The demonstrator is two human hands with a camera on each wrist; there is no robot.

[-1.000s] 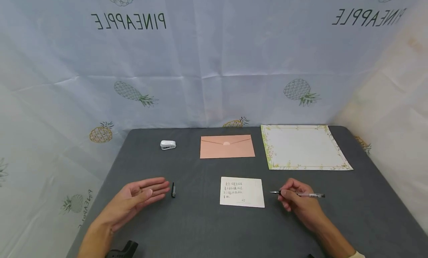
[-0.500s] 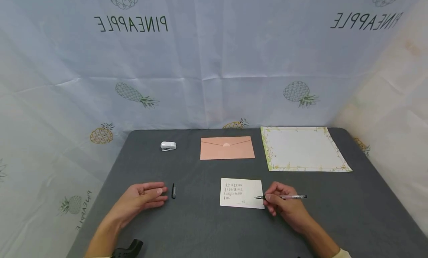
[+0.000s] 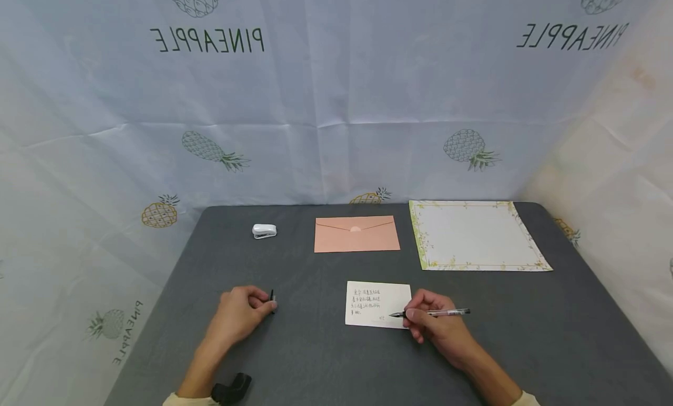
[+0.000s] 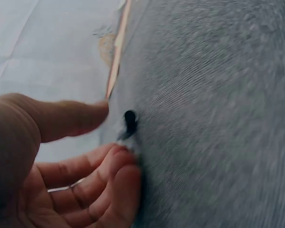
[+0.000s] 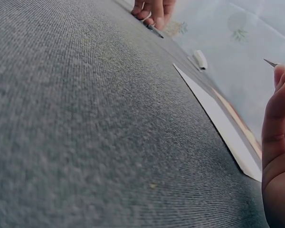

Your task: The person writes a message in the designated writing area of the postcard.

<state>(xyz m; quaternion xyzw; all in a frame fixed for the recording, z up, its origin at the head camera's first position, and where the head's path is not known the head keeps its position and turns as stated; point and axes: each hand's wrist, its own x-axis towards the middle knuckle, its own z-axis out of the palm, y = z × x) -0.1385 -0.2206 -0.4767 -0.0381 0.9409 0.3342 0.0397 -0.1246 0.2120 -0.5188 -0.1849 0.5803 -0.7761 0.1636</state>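
My left hand is at a small dark pen cap lying on the table. In the left wrist view the cap is between the thumb and the bent fingers, with a gap on the thumb side. My right hand grips a clear-barrelled pen with its tip bare and pointing left. The pen tip is over the lower right of a cream card bearing several handwritten lines. Whether the tip touches the card I cannot tell. In the right wrist view only the pen's tip shows past my fingers.
A pink envelope lies flat behind the card. To its right is a large white sheet with a floral border. A small white stapler sits at the back left of the grey table. A pineapple-print cloth hangs behind.
My right hand has carried the pen leftward from beside the card to over it. My left hand has turned from palm-up to palm-down and moved right, onto the pen cap.
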